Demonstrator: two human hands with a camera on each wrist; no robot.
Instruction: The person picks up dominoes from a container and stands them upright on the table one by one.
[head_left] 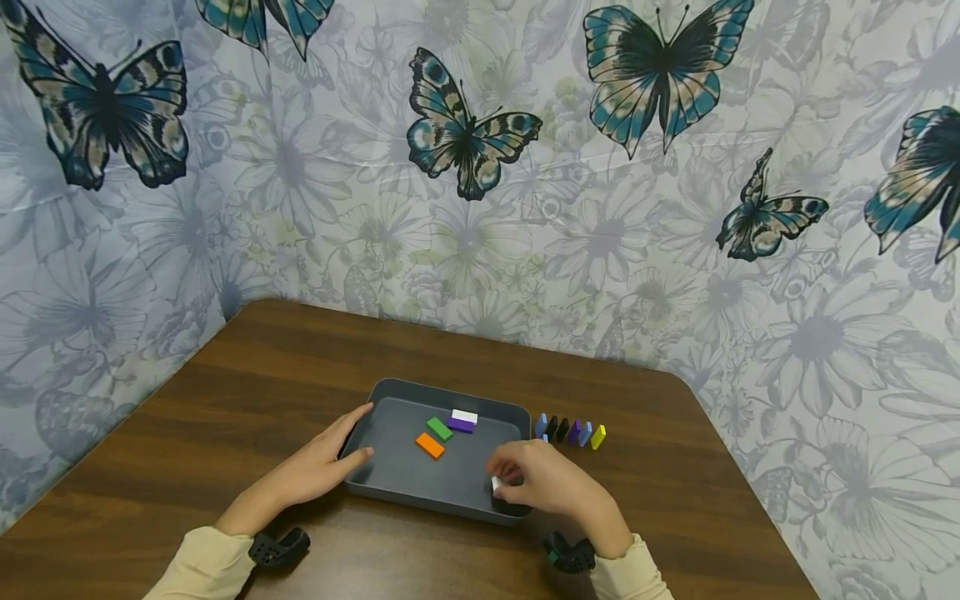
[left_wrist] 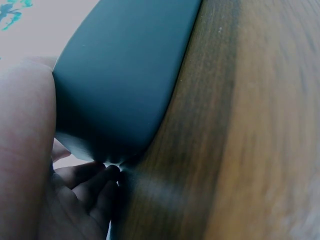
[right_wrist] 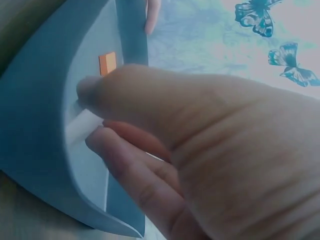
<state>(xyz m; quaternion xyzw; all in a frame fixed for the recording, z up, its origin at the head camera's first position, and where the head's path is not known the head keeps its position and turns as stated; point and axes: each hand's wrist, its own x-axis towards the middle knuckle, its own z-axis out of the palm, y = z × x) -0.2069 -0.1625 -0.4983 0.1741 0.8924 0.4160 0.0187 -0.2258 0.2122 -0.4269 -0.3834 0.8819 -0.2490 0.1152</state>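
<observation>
A dark grey tray (head_left: 405, 492) lies on the wooden table. My left hand (head_left: 318, 462) grips its left side, thumb over the rim and fingers along the outer wall, as the tray wall (left_wrist: 125, 75) in the left wrist view also shows. Inside the tray's front right corner, my right hand (head_left: 543, 479) pinches a small white block (right_wrist: 84, 126) between thumb and fingertips. Farther back in the tray lie an orange block (head_left: 430, 446), a green block (head_left: 439, 429), a purple block (head_left: 461, 426) and another white block (head_left: 465, 416).
Right of the tray, several small blocks stand on edge in a row, among them a purple one (head_left: 574, 432) and a yellow one (head_left: 597, 437). The wooden table (head_left: 300, 358) ends at a butterfly-patterned cloth (head_left: 480, 275) behind it. A black band (head_left: 279, 547) circles each wrist.
</observation>
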